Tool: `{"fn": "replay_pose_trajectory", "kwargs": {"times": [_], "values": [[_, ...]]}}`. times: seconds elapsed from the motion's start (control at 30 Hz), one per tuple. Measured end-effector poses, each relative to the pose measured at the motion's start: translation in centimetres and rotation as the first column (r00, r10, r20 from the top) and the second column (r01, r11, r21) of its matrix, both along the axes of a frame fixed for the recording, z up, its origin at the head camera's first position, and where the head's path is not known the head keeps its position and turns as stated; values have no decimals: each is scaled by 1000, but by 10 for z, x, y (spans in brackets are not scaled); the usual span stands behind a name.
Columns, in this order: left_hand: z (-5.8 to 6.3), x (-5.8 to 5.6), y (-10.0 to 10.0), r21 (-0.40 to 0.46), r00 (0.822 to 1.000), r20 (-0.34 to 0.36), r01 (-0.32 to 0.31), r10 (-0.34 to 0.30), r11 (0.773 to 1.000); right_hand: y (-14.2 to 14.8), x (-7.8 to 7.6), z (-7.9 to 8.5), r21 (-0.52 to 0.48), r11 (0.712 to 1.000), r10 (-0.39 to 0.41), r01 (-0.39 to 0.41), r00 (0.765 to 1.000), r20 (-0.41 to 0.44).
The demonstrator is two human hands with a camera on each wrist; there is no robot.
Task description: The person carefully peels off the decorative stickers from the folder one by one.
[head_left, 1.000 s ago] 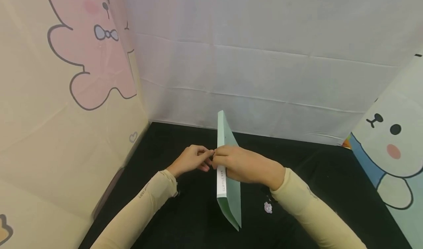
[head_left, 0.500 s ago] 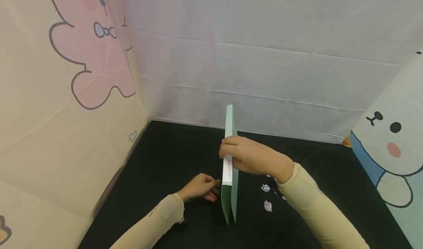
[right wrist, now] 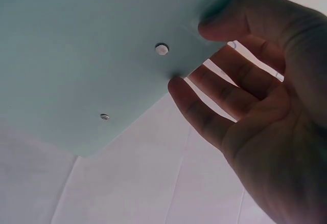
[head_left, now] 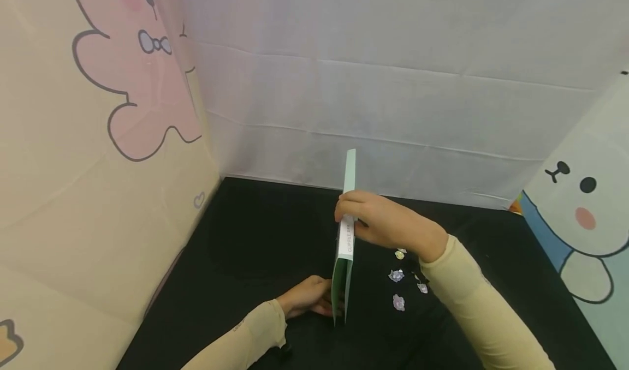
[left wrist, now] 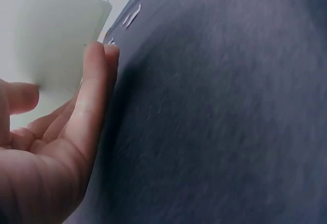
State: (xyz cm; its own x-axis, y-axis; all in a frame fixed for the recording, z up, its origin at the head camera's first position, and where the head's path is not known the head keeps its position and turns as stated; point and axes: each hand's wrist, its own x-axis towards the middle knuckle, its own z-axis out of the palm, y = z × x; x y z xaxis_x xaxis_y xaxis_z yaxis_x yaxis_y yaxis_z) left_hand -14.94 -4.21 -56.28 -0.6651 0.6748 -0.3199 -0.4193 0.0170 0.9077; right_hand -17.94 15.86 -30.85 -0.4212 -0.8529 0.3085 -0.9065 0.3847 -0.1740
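Observation:
A mint-green clip file folder (head_left: 346, 242) stands spine up, its two covers hanging down slightly apart at the near end. From above, my right hand (head_left: 388, 220) grips its spine, thumb on one side and fingers on the other. The right wrist view shows two metal rivets on the cover (right wrist: 92, 55). My left hand (head_left: 308, 295) is low at the folder's near bottom corner, partly hidden behind a cover. In the left wrist view, the thumb (left wrist: 23, 97) touches the pale cover (left wrist: 56, 35) while the fairly straight fingers (left wrist: 92, 91) reach along its lower edge near the black cloth.
Several small shiny flower-like pieces, among them a pink one (head_left: 398, 303) and a bluish one (head_left: 396, 275), lie on the black cloth (head_left: 265, 233) right of the folder. A white curtain (head_left: 275, 97) rises behind. Printed cartoon curtains flank both sides.
The right hand has carried the folder rightward and away, standing it straighter. My left hand has left the spine and dropped to the near bottom corner. More small pieces have come into sight.

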Motion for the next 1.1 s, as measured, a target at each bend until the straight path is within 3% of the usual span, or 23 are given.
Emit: {"fn": "replay_pose_trajectory", "kwargs": {"times": [0.27,0.5,0.7,0.9,1.1], "values": [[-4,2,4,75,986,163,21,-33,997,3,0,1,-5,1000,-19,19,1000,12],[-2,0,-2,85,981,192,21,-37,996,10,0,2,-43,999,-17,17,1000,-9],[4,-6,-21,50,989,138,40,-47,998,23,1,0,-94,995,-24,20,999,-44],[18,-14,-40,-51,997,75,-1,4,999,39,3,-4,-141,989,-51,38,994,-93],[40,-18,-61,-142,995,-90,-43,31,989,53,9,-14,-196,975,-129,102,983,-131]]}}
